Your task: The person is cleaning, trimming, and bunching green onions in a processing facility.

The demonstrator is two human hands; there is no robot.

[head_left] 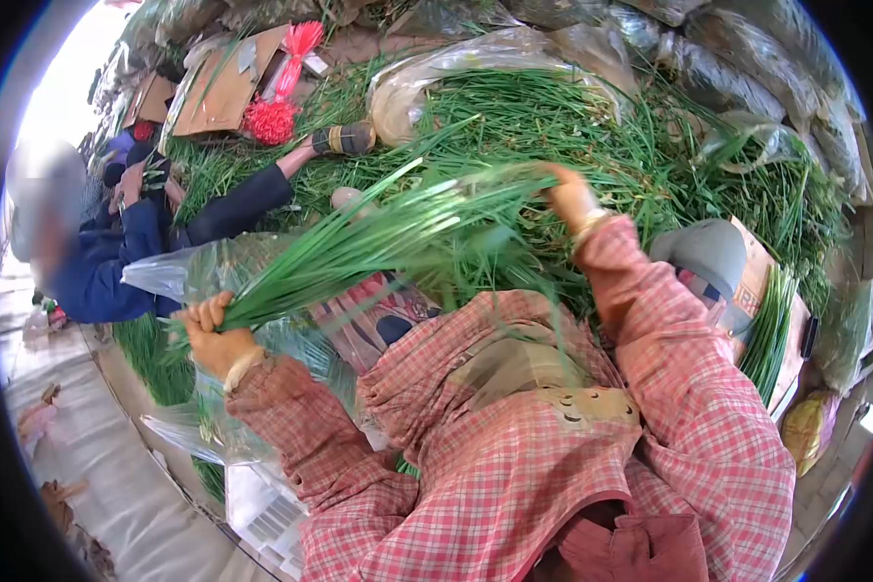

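On the green heap's (524, 102) near side, the chive bundle (369, 242) slants lengthwise from the clenched left hand (218, 344) to the right hand (570, 201), grip blurred.

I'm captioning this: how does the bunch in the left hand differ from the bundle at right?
The bunch is held in the left hand; the bundle lies on the board. The bunch fans out; the bundle's blades lie close together. Both are green with long, thin blades.
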